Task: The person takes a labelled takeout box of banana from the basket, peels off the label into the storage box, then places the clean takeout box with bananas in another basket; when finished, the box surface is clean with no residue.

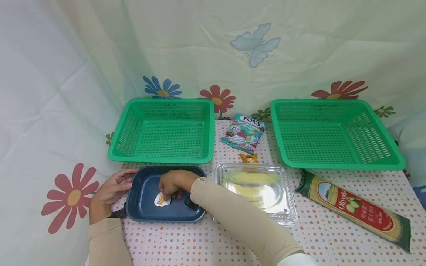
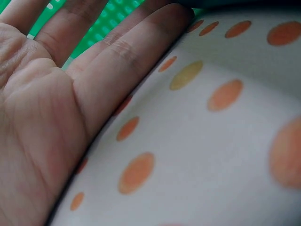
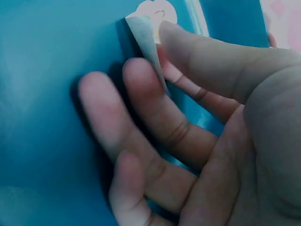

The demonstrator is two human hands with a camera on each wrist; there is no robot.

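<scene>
A dark blue rectangular pan (image 1: pixel 146 190) stands on the dotted tablecloth, near the left side of the table. Inside it, my right hand (image 1: pixel 174 183) pinches a white sticker with a banana picture (image 1: pixel 159 200) between thumb and index finger. The right wrist view shows one corner of that sticker (image 3: pixel 143 30) bent up off the pan floor, the other fingers loosely bent beside it. My left hand (image 1: pixel 114 186) is at the pan's left rim. In the left wrist view its fingers (image 2: pixel 127 61) stretch out almost straight, low along the tablecloth.
Two green baskets (image 1: pixel 161 161) (image 1: pixel 342 166) stand behind. Between them lie a Fox's candy bag (image 1: pixel 244 133) and a small orange packet (image 1: pixel 248 158). Right of the pan, a clear plastic box (image 1: pixel 291 207) holds yellow bananas (image 1: pixel 249 178); a spaghetti pack (image 1: pixel 359 208) lies further right.
</scene>
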